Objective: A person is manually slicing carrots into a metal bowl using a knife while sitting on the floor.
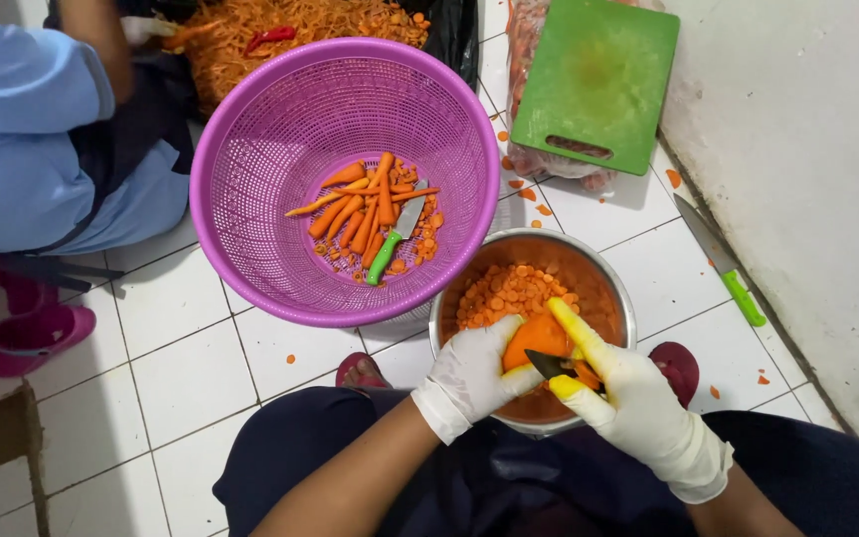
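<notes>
My left hand [471, 376], in a white glove, grips a thick orange carrot [536, 336] over a steel bowl [603, 267] that holds many orange carrot slices. My right hand [628, 398], also gloved, holds a small dark-bladed knife [552, 366] with its edge against the carrot's lower end. Both hands sit close together above the bowl's near rim, just in front of my knees.
A purple plastic basket [251, 169] holds several small carrots and a green-handled knife [396, 237]. A green cutting board [594, 85] lies at the back, another green-handled knife [720, 261] by the wall. A person in light blue [22, 129] sits at left beside a heap of carrot peel [300, 25].
</notes>
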